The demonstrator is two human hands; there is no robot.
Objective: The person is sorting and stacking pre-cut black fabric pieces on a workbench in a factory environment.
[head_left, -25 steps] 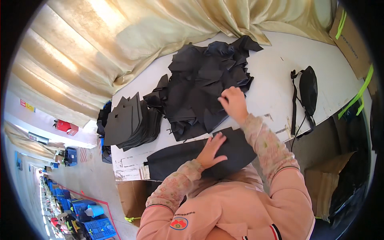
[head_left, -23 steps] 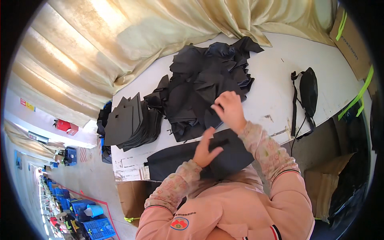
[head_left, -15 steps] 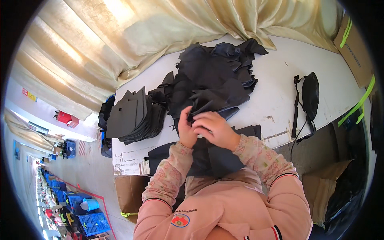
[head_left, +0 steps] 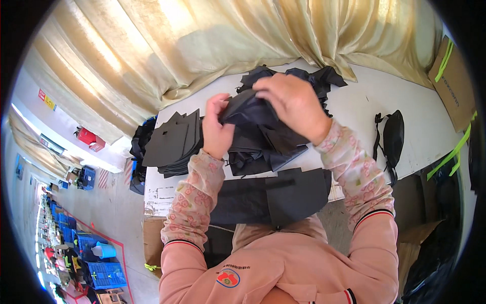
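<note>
Both my hands are raised over the table, pinching a piece of black fabric (head_left: 246, 112) that hangs between them. My left hand (head_left: 217, 133) grips its left edge, thumb and fingers closed. Gripping the upper right of the same piece is my right hand (head_left: 297, 105), slightly blurred by motion. Beneath and behind lies a heap of crumpled black fabric pieces (head_left: 263, 154), partly hidden by my hands. A flat black panel (head_left: 298, 195) rests across the table's near edge, against my lap. To the left of my left hand stands a stack of black cut panels (head_left: 172, 139).
A black pouch with a strap (head_left: 393, 136) lies at the right of the white table (head_left: 349, 119). Gold curtains (head_left: 212, 40) hang along the back. Cardboard boxes (head_left: 452, 83) stand at the right, and blue crates (head_left: 106, 273) are on the floor at far left.
My hands have risen and moved away from me, spreading apart with the black fabric piece stretched between them. The flat panel near my lap is now less covered. The view has shifted slightly.
</note>
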